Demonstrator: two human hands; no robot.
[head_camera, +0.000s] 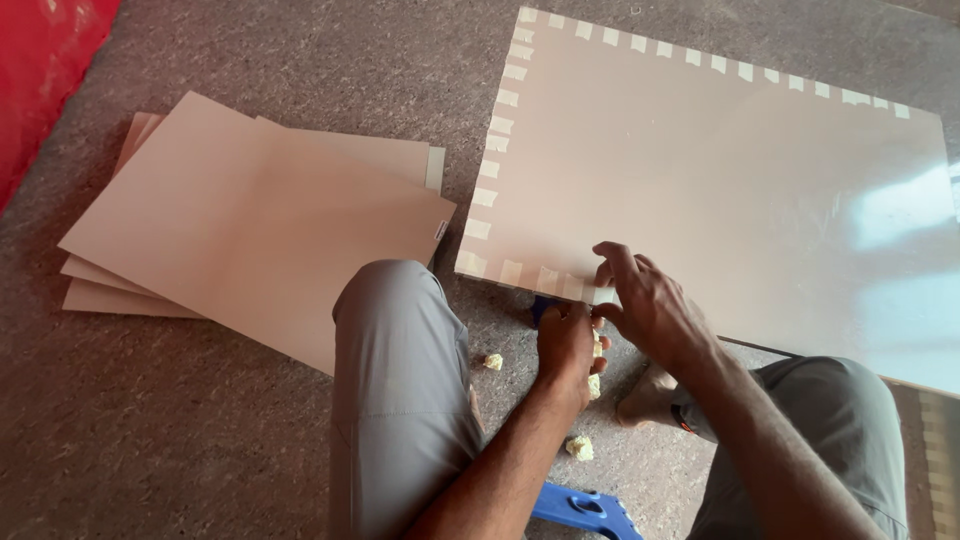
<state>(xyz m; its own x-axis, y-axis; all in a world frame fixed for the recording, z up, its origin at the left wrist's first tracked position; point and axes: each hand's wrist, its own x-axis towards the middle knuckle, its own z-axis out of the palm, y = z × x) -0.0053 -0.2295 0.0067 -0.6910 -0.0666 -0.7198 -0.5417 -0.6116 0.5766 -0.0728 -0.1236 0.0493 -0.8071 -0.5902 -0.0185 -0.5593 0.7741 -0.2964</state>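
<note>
Head camera is looking down at a person sitting on a speckled brown floor (250, 440), and the large glossy pink panel (720, 190) is serving as the landmark. Both hands are working at the panel's near edge, close to its near left corner. The left hand (566, 345) is curling into a loose fist just below that edge, its fingers closing around a small pale scrap whose shape is hard to make out. The right hand (650, 305) is resting on the edge itself, fingers bent and narrowly spread, fingertips pressing a strip of pale masking tape (600, 295). More short tape pieces (500, 125) are running along the panel's left and far edges. Something dark blue is peeking out beneath the near edge, mostly hidden by the left hand. Crumpled yellowish tape balls (579, 447) are lying on the floor nearer the person than the panel. A stack of matte pink sheets (250, 215) is lying left of the panel, partly covered by the person's grey-trousered knee (400, 370). A blue plastic tool (585, 510) is being cut off by the lower frame edge. Glare is washing out the panel's right side.
</note>
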